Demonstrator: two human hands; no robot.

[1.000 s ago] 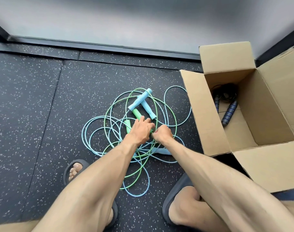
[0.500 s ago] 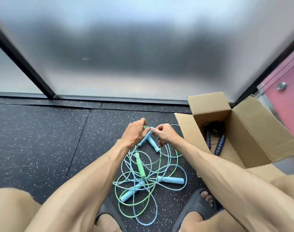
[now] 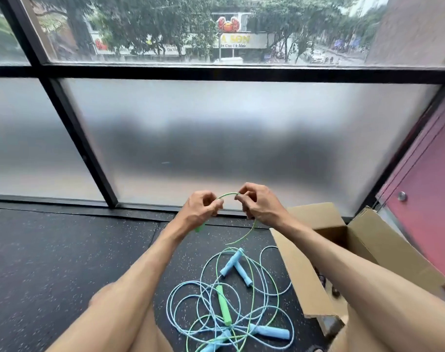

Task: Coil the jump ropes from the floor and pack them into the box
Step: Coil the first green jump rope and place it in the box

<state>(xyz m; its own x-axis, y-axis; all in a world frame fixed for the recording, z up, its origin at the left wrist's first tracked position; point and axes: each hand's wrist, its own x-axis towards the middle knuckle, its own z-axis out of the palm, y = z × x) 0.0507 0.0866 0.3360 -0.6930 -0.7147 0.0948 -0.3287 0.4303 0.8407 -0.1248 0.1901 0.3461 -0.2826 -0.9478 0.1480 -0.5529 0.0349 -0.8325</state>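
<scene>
My left hand (image 3: 201, 208) and my right hand (image 3: 257, 203) are raised in front of the frosted window, both pinching the green jump rope (image 3: 227, 195), which arcs between them. A green handle tip (image 3: 200, 227) pokes out under my left hand. From my right hand the green cord drops toward the floor. Below lies a tangle of light blue ropes and green cord (image 3: 231, 311) with several blue handles (image 3: 233, 261) and one green handle (image 3: 223, 304). The open cardboard box (image 3: 297, 270) stands to the right; its inside is mostly hidden by my right arm.
A frosted glass wall with black frames (image 3: 76, 138) rises straight ahead. A red door (image 3: 429, 199) stands behind the box on the right. The floor is dark speckled rubber (image 3: 64, 250). My knees fill the bottom edge.
Both hands rose from the floor pile, lifting the green rope's handle and cord. The view tilted up from the floor to the window.
</scene>
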